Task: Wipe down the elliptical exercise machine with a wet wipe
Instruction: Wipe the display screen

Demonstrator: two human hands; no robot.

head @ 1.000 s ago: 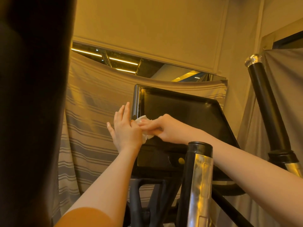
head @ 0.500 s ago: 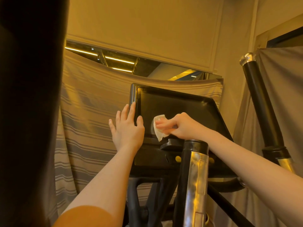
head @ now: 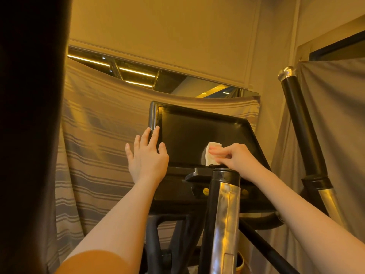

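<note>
Right hand (head: 236,157) pinches wet wipe (head: 212,154) against console screen (head: 189,135), frame centre; left hand (head: 147,155) flat, fingers spread, on screen's left edge.

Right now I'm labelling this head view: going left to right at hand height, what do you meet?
Striped curtain → left hand on the console's left edge → wet wipe → right hand → black handlebar → grey cloth.

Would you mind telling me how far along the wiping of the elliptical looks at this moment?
Nothing shows as finished. In hand: the right hand presses the wet wipe on the lower part of the console screen, while the left hand steadies its left edge. Probably left: the handlebars and frame, which neither hand touches.
</note>
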